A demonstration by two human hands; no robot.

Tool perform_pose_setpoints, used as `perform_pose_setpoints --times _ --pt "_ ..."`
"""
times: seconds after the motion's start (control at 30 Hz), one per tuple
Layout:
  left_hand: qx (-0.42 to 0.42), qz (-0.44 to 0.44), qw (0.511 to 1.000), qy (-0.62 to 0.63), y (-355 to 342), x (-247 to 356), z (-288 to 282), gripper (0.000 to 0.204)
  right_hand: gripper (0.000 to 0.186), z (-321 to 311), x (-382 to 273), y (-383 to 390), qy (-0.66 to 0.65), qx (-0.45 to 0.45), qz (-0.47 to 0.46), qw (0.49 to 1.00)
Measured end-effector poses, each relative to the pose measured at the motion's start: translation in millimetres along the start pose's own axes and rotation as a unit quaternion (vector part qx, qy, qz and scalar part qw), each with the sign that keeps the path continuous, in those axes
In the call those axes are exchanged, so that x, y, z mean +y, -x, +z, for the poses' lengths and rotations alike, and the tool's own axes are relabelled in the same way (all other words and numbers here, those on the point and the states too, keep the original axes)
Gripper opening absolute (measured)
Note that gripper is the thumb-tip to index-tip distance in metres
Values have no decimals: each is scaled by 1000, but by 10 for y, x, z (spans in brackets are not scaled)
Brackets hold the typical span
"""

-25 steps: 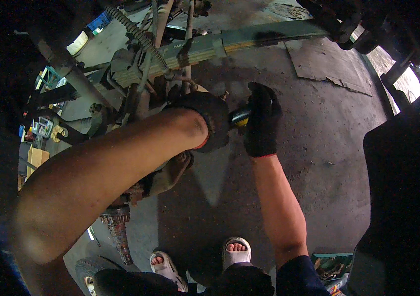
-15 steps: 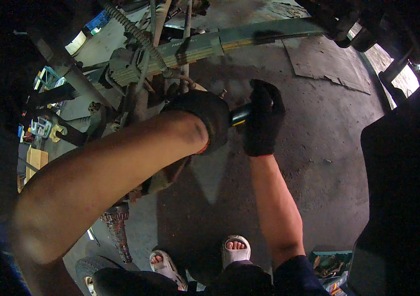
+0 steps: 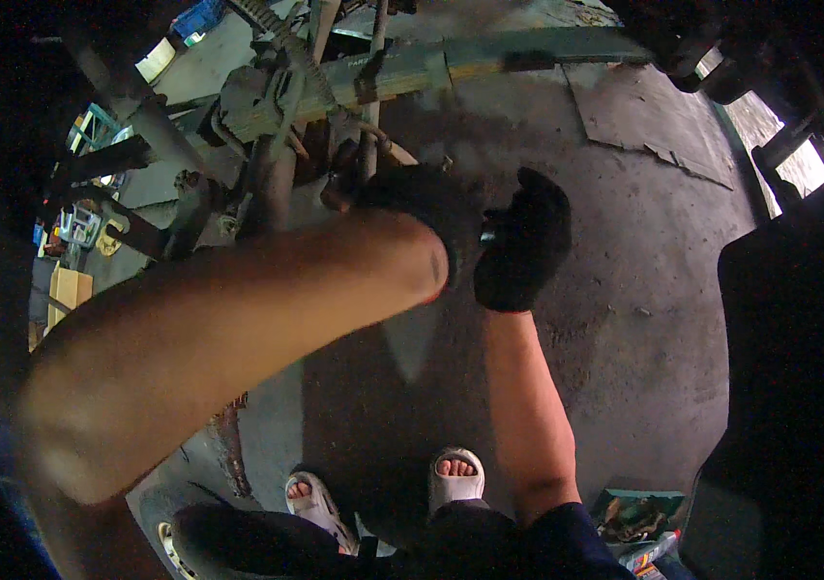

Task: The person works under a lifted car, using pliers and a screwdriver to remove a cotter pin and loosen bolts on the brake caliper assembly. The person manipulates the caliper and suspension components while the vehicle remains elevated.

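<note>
My left hand (image 3: 422,208), in a black glove, reaches across from the left beside the metal parts of a vehicle's underside. Its fingers are hidden behind the back of the glove and the wrist, so I cannot tell what they grip. Close to its right is my right hand (image 3: 526,242), also black-gloved, its fingers curled round a dark cylindrical object (image 3: 487,233). Only a short, shiny bit of that object shows between the two hands, and its kind is not clear.
A long leaf spring (image 3: 499,58) crosses the far side. Rods and a coiled hose (image 3: 301,58) hang at upper left. Flat cardboard (image 3: 644,126) lies on the floor at far right. A green tray (image 3: 639,514) stands at lower right, a wheel (image 3: 168,541) at lower left.
My left hand has shifted right and slightly nearer, closing the gap to my right hand. The dark cylinder, with its yellow mark showing before, is now mostly covered. The view has shifted slightly.
</note>
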State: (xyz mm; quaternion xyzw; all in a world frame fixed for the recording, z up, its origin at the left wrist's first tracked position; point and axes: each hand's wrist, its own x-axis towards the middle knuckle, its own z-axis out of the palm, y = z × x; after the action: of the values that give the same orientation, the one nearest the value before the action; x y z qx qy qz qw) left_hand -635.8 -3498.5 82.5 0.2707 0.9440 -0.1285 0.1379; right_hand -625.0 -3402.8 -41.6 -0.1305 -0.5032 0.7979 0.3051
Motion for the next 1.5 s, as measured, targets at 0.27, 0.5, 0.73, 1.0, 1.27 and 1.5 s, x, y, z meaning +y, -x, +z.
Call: perform_pose_setpoints --times 0.27,0.5,0.73,1.0,1.27,1.5 --pt "-30 14 999 28 -129 -72 -20 30 33 -130 153 -74 -82 -43 111 989" --pt "-61 28 996 51 -186 -159 -21 30 40 -161 276 -135 -128 -88 181 971" --pt "-87 51 992 73 -233 -144 -21 30 30 -239 457 -206 82 -124 -95 984" --pt "-143 76 977 137 -276 -247 -21 30 27 -55 83 -83 -68 -52 64 994" --pt "-171 84 968 162 -240 -322 -32 30 25 50 -315 -50 77 -72 -13 994" --pt "-172 90 968 162 -215 -276 -19 30 20 -41 -246 -62 172 -57 -85 980"
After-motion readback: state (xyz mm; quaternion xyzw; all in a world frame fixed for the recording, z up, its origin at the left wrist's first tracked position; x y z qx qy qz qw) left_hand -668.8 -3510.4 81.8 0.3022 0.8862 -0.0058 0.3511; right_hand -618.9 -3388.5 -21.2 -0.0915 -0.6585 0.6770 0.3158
